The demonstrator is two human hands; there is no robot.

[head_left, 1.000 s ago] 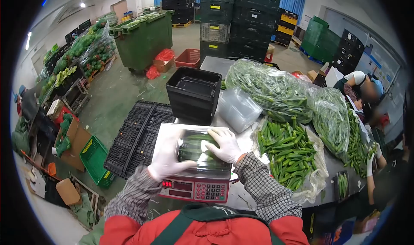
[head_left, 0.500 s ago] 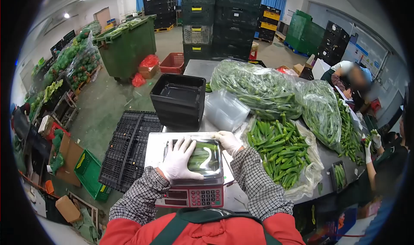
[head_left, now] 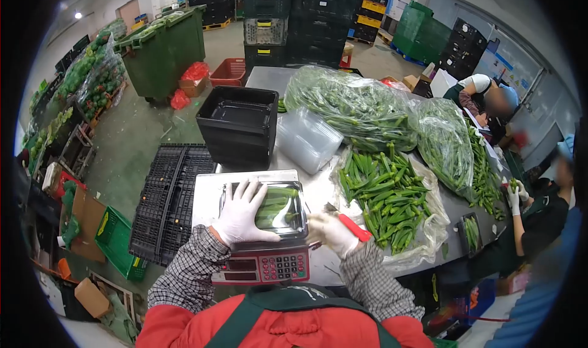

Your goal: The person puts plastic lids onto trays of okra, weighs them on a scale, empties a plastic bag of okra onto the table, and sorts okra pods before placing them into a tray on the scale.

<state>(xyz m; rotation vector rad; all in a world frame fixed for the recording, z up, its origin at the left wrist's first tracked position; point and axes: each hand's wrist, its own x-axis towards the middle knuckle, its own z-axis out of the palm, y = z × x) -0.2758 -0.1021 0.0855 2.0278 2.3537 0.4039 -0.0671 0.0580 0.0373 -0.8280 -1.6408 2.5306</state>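
Note:
My left hand (head_left: 240,213), in a white glove, lies with fingers spread on the clear lid of a black tray of okra (head_left: 278,210). The tray rests on a red and silver weighing scale (head_left: 283,267). My right hand (head_left: 332,233), gloved too, is just right of the tray, its fingers smeared by motion. Beside that hand is a tool with a red handle (head_left: 354,227); whether they touch is unclear. Loose okra (head_left: 386,198) is heaped on a plastic sheet (head_left: 438,222) further right.
Behind the scale stand stacked black trays (head_left: 236,134) and clear lids (head_left: 309,141). Bagged okra (head_left: 349,106) covers the table's far side. A filled tray (head_left: 470,233) sits near a co-worker's gloved hands (head_left: 516,195). Black crates (head_left: 165,204) lie at left.
My right hand has left the lid's upper right corner and come down toward me, beside the tray. The red handle now shows. My left hand stays on the lid. The whole view has shifted.

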